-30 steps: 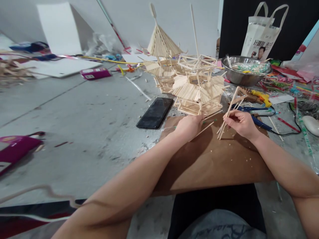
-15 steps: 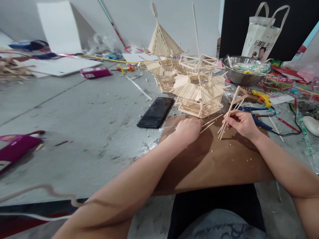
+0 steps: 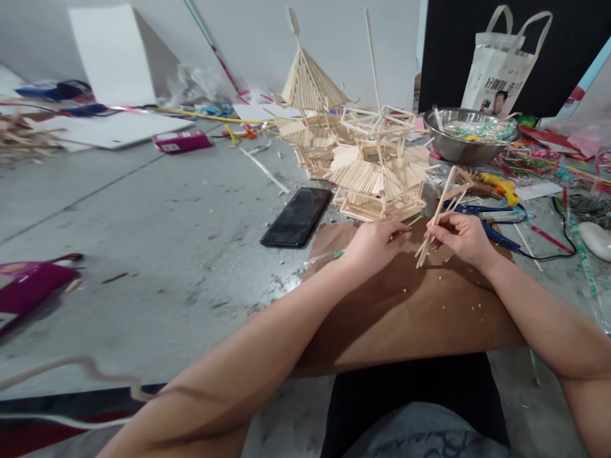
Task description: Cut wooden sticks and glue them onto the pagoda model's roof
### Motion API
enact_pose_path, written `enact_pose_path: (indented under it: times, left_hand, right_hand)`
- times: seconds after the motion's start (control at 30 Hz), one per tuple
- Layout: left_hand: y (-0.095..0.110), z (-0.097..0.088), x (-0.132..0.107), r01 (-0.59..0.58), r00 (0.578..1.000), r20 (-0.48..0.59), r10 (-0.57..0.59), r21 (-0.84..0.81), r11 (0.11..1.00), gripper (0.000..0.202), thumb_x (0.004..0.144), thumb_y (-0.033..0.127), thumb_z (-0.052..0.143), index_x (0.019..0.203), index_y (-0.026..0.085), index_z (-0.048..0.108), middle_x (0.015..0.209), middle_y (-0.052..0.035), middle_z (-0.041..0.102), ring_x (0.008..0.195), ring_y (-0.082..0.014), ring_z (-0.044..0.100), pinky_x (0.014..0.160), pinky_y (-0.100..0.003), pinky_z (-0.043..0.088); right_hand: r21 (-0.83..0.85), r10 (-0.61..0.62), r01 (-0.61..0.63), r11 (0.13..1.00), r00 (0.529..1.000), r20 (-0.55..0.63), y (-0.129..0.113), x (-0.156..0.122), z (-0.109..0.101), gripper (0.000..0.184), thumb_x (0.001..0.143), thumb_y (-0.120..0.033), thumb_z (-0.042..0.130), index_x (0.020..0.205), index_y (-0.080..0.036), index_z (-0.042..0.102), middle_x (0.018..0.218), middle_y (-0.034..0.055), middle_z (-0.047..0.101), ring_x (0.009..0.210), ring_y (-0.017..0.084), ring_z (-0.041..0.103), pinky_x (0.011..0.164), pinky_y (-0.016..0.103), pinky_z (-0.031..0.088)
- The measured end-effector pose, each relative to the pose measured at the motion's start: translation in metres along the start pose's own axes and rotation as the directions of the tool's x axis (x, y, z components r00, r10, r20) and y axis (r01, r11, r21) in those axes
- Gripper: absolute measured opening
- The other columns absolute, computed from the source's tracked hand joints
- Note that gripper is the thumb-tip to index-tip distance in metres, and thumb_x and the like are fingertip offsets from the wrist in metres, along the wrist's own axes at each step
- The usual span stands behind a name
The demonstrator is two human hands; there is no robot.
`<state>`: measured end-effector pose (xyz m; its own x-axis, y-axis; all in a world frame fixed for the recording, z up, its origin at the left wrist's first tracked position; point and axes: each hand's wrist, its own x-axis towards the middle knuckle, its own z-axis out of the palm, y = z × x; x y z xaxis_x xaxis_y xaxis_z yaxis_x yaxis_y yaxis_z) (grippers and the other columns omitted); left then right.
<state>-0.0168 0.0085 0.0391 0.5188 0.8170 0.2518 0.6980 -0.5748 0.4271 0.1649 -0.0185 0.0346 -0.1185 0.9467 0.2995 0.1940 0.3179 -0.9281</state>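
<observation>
My right hand (image 3: 463,240) pinches a small bundle of thin wooden sticks (image 3: 442,207), which stand tilted, their lower ends close to the brown board (image 3: 410,331). To its left, my left hand (image 3: 377,245) hovers low over the board with fingers curled inward. Just beyond those fingers the tip of another wooden stick (image 3: 414,221) shows; whether they grip it is hidden. Directly behind both hands stands a wooden-stick pavilion model (image 3: 382,175) with a sloped roof and an open frame on top. A taller pointed-roof model (image 3: 315,83) rises behind it.
A black phone (image 3: 296,217) lies left of the board. On the right are blue-handled pliers (image 3: 499,235), a yellow glue gun (image 3: 501,186) and a metal bowl (image 3: 470,146) of wrapped sticks. Purple packs (image 3: 181,140) lie on the grey floor at left.
My left hand has shifted right, over the sticks that stuck out past it, and now lies closer to my right hand. The right hand and its bundle have barely moved.
</observation>
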Motion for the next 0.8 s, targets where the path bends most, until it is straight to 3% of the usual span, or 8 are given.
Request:
enact_pose_path:
  times: [0.1,0.27,0.4,0.53,0.67,0.8]
  left_hand:
    - [0.007,0.008,-0.002,-0.072,0.996,-0.071,0.056,-0.25,0.966,0.025,0.078,0.031,0.049,0.089,0.016,0.066,0.08,-0.0053,0.068,0.07,-0.0132,0.06,0.067,-0.023,0.046]
    - [0.014,0.011,0.003,-0.11,0.98,-0.198,0.008,-0.511,0.852,0.032,0.081,0.035,0.043,0.096,0.015,0.064,0.095,-0.0072,0.067,0.08,-0.0136,0.061,0.073,-0.024,0.047]
    - [0.015,0.014,0.008,-0.103,0.989,-0.15,0.017,-0.589,0.802,0.024,0.075,0.032,0.053,0.085,0.016,0.068,0.091,-0.0055,0.068,0.084,-0.0151,0.062,0.076,-0.026,0.048]
    - [0.014,0.017,0.008,-0.004,0.996,-0.072,-0.057,-0.655,0.755,0.02,0.072,0.03,0.056,0.079,0.015,0.069,0.081,-0.0034,0.07,0.074,-0.014,0.063,0.068,-0.026,0.05]
    - [0.012,0.018,0.01,0.042,0.996,-0.034,-0.08,-0.624,0.78,0.023,0.073,0.033,0.054,0.071,0.015,0.069,0.066,-0.001,0.068,0.062,-0.0125,0.061,0.059,-0.024,0.049]
    - [0.015,0.018,0.01,0.035,0.992,-0.077,-0.1,-0.591,0.806,0.021,0.073,0.03,0.055,0.077,0.015,0.069,0.073,-0.0017,0.069,0.068,-0.0134,0.062,0.061,-0.024,0.049]
  right_hand:
    - [-0.003,0.011,-0.011,1.0,1.0,0.015,-0.001,0.0,0.001,0.025,0.066,-0.038,0.064,0.071,-0.014,0.062,0.067,0.0008,0.061,0.048,0.008,0.055,0.047,0.022,0.052]
    - [-0.047,0.012,-0.008,0.999,0.995,0.097,0.005,-0.001,0.005,0.024,0.067,-0.036,0.062,0.073,-0.013,0.064,0.063,0.0,0.06,0.046,0.007,0.052,0.047,0.021,0.046]
    - [-0.109,0.079,-0.06,0.992,0.981,0.178,0.014,-0.003,0.009,0.026,0.069,-0.036,0.059,0.071,-0.011,0.064,0.053,-0.0009,0.055,0.045,0.009,0.051,0.047,0.022,0.043]
    - [-0.112,0.141,-0.118,0.987,0.962,0.232,0.018,-0.003,0.01,0.027,0.066,-0.038,0.061,0.071,-0.011,0.066,0.053,-0.0013,0.055,0.045,0.009,0.051,0.049,0.022,0.044]
    - [-0.136,0.18,-0.146,0.98,0.94,0.289,0.021,-0.001,0.009,0.028,0.068,-0.039,0.059,0.075,-0.013,0.067,0.056,-0.0008,0.057,0.046,0.01,0.053,0.048,0.023,0.045]
    - [-0.185,0.148,-0.096,0.978,0.945,0.29,0.021,0.0,0.009,0.027,0.07,-0.038,0.057,0.076,-0.014,0.069,0.058,-0.0002,0.059,0.046,0.01,0.053,0.047,0.022,0.045]
